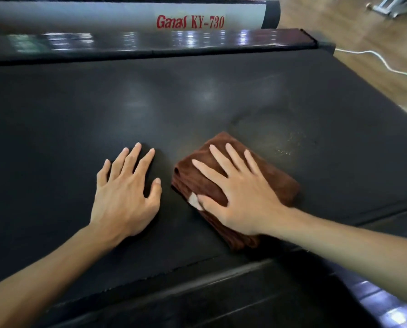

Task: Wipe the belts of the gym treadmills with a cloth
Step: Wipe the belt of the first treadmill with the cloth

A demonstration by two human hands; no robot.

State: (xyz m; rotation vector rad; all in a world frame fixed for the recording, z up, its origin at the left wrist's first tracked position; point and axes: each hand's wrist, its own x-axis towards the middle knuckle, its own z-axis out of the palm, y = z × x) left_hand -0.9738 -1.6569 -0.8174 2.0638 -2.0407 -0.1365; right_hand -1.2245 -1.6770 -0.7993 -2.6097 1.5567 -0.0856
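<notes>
The black treadmill belt (197, 98) fills most of the view. A folded brown cloth (280, 181) lies on it at the centre right, with a small white tag at its near left edge. My right hand (240, 192) presses flat on the cloth, fingers straight and spread. My left hand (124, 192) rests flat on the bare belt just left of the cloth, fingers spread and not touching it. A dusty, smeared patch (273, 133) shows on the belt beyond the cloth.
A glossy dark side rail (150, 41) runs along the far edge, and behind it is a grey frame (103, 15) lettered "Ganas KY-730". Another dark rail (221, 292) borders the near side. Wooden floor (375, 31) with a white cable (382, 60) lies at the upper right.
</notes>
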